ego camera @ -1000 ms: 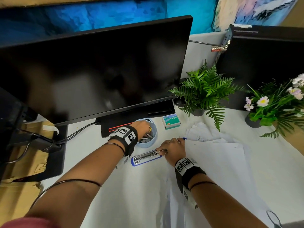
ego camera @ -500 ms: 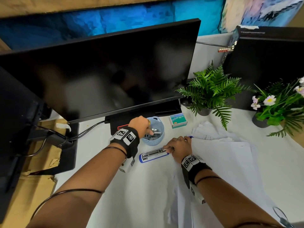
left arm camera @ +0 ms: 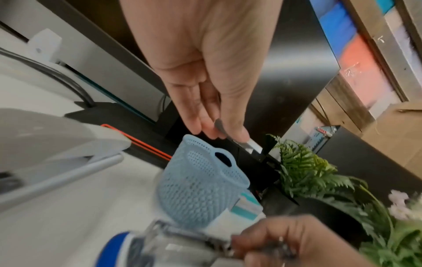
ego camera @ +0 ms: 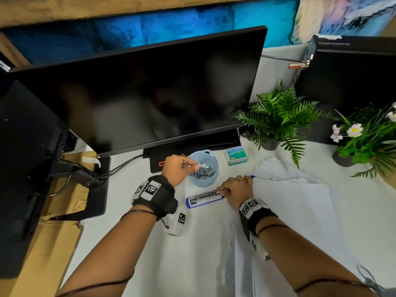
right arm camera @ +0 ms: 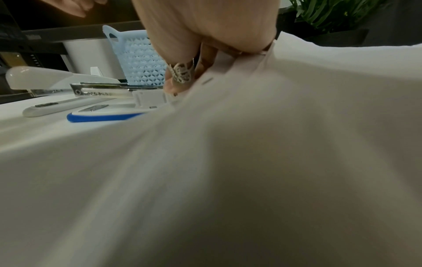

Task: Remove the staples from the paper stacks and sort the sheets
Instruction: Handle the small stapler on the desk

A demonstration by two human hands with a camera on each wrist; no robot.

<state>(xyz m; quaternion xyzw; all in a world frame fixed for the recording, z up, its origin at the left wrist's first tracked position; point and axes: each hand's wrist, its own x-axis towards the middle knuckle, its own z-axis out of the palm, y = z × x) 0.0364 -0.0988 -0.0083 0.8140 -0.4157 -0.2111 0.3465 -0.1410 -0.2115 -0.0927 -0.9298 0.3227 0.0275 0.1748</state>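
Note:
My left hand (ego camera: 186,165) hovers over the rim of a light blue mesh basket (ego camera: 203,181) and pinches a small grey metal piece (ego camera: 198,165), seemingly a strip of staples; more grey pieces lie in the basket. In the left wrist view the fingertips (left arm camera: 223,131) are just above the basket (left arm camera: 196,195). My right hand (ego camera: 233,186) grips the corner of a white paper stack (ego camera: 289,200) at the end of an opened blue-and-white stapler (ego camera: 203,198). The right wrist view shows a staple (right arm camera: 207,80) in that corner beside my fingers (right arm camera: 182,77), with the stapler (right arm camera: 102,92) to the left.
A large black monitor (ego camera: 150,93) stands just behind the basket. A green staple box (ego camera: 235,156), a fern pot (ego camera: 278,116) and a flower pot (ego camera: 364,142) stand at the back right. Loose sheets (ego camera: 276,170) lie behind the stack. A black case (ego camera: 353,82) is far right.
My left hand has risen from inside the basket to just above its rim, now with a grey piece pinched. The right hand has stayed at the stapler and paper corner.

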